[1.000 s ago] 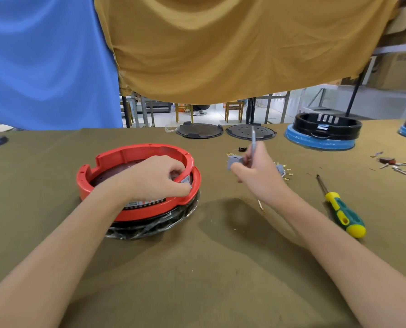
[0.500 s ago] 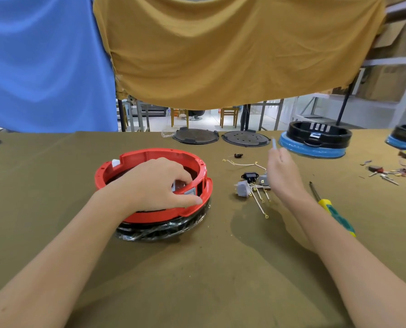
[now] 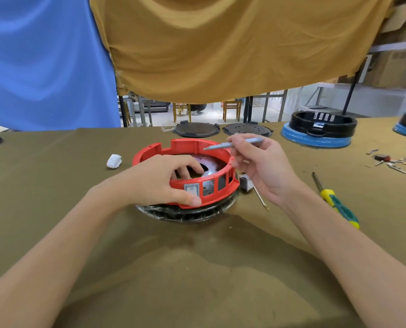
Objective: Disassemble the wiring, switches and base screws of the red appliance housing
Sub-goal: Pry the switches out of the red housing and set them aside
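At desk centre, red housing [image 3: 198, 147] gripped by left hand [image 3: 160, 179], fingers curled over rim. Right hand [image 3: 262, 165] pinches grey pick tool [image 3: 232, 144]. One rocker switch [image 3: 192, 189] still mounted; another switch [image 3: 244, 182] lies removed beside it.

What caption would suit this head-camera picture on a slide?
Left hand grips the red housing by its grey switch while the right hand holds a slim grey tool above it.

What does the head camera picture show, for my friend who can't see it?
A person's left hand grips the red appliance housing on a brown table, thumb beside its grey switch. The right hand holds a thin grey tool over it; a screwdriver lies nearby.
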Demonstrator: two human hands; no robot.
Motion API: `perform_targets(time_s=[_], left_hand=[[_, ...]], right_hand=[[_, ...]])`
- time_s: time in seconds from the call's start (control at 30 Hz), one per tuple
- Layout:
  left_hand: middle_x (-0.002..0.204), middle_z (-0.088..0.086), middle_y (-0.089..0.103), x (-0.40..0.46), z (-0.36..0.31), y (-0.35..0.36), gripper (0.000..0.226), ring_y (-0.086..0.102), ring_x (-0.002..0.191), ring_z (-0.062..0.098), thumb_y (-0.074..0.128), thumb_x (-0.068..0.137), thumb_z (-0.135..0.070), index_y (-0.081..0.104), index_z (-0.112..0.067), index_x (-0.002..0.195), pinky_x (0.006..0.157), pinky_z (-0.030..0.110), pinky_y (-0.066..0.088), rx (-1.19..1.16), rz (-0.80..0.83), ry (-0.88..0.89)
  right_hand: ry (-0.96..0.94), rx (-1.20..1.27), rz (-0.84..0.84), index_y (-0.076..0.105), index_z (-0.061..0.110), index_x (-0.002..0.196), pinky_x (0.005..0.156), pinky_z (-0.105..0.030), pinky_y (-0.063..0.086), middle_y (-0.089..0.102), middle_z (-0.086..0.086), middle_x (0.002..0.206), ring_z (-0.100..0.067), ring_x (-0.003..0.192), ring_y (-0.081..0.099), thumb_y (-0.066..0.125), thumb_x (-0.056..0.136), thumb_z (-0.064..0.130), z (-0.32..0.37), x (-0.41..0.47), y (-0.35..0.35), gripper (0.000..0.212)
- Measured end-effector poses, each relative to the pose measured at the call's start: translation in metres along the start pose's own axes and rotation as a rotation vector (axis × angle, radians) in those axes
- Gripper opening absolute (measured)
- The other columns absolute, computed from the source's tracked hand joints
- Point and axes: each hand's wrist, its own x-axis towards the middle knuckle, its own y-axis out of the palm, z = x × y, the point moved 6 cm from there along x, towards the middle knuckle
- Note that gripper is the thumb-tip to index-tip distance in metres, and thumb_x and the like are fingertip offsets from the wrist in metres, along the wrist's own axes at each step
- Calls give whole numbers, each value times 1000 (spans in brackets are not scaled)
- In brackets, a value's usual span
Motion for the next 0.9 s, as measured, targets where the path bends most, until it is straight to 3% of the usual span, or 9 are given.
perform_targets(time_s=[0.1,0.17,0.23,0.4,0.57,0.8,0.9], left_hand=[[89,-19,66,0,-1,3,44,60,82,1,72,66,-75,60,-43,94,68,24,48,61,-58,46],[84,-17,65,0,-5,7,46,60,77,3,59,67,-81,58,-41,89,67,32,51,197,-112,84],[80,-19,62,0,-9,7,44,58,75,1,53,69,-82,56,-42,87,63,28,48,241,-181,114],[62,-14,53,0,-11,10,42,52,58,4,50,76,-79,47,-37,70,54,27,42,305,-243,143],[59,-6,58,3,-6,12,66,56,55,11,36,75,-86,59,-24,73,54,33,45,429,-237,56],[57,-7,57,3,-9,13,69,56,53,9,24,66,-88,56,-28,72,52,29,43,431,-234,52],[57,-7,58,4,-8,13,73,55,53,9,25,65,-89,58,-25,73,50,27,40,427,-246,55]], right_hand=[[-142,-241,13,62,1,91,68,-30,59,65,-6,72,-21,69,66,56,94,36,4,-6,14,36],[-244,-328,54,57,7,89,67,-32,59,66,-7,74,-24,70,68,48,97,38,6,-12,27,33],[-314,-356,97,54,13,90,68,-36,60,68,-8,75,-25,69,69,47,98,34,6,-16,38,23],[-335,-371,138,58,13,94,68,-32,62,70,-15,81,-24,72,73,57,95,29,5,-18,47,16],[-350,-499,148,59,16,93,73,-37,62,73,-9,82,-20,75,74,59,95,31,5,-20,50,16],[-350,-611,141,62,24,89,71,-32,61,73,-1,78,-15,74,73,61,98,26,8,-17,58,9],[-326,-568,115,63,16,90,69,-33,61,73,-5,77,-17,72,73,61,98,24,9,-17,55,11]])
